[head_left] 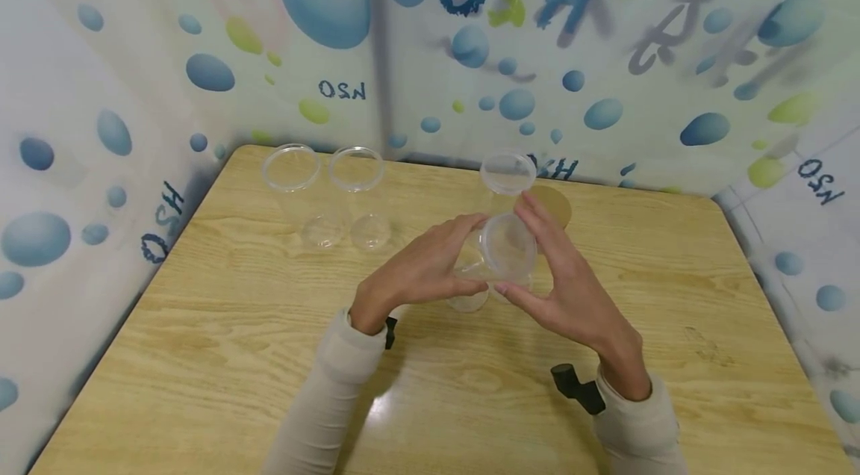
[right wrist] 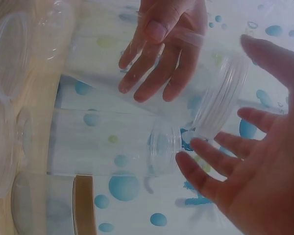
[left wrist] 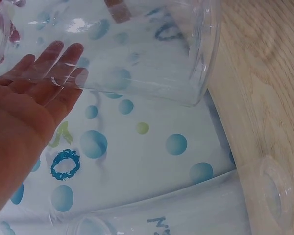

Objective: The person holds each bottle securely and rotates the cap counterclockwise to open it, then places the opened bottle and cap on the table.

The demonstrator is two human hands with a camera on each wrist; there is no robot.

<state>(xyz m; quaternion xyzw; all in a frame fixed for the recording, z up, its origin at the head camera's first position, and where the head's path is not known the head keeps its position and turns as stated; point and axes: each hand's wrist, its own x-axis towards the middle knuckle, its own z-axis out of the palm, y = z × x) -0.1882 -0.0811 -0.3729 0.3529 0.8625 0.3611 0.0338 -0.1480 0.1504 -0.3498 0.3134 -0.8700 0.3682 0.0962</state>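
Your right hand and left hand together grip a tilted clear jar above the desk.

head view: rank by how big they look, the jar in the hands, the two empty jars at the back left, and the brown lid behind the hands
1. The jar in the hands, though it is nearest the camera, so its lead is unsure.
2. The two back-left jars, which look alike.
3. The brown lid, partly hidden by the right hand.

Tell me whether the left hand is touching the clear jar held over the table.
Touching. In the right wrist view the left hand has its fingers wrapped around the clear jar, pressed against its wall.
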